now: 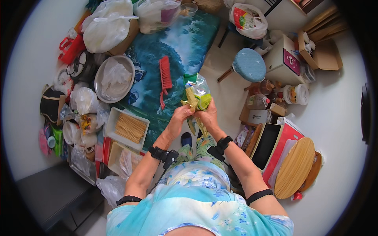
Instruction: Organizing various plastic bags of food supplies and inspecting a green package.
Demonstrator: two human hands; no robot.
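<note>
Both of my hands grip a crumpled green, yellow and clear plastic packet (198, 90), held in front of my body by the table edge. My left hand (180, 118) pinches its lower left side, and my right hand (209, 115) is closed around its lower right side. Strips of yellowish wrapping hang below my fingers. What the packet holds cannot be made out. To the left of it, a red-bristled brush (165, 76) lies on the table with the blue-green landscape cover (183, 38).
A tray of thin wooden sticks (130, 126) and a round metal basin (114, 79) line the table's left side, among plastic bags (106, 32). A round blue stool (249, 65) stands beyond the table's right edge. Boxes, bottles and an oval wooden board (294, 168) are on the right.
</note>
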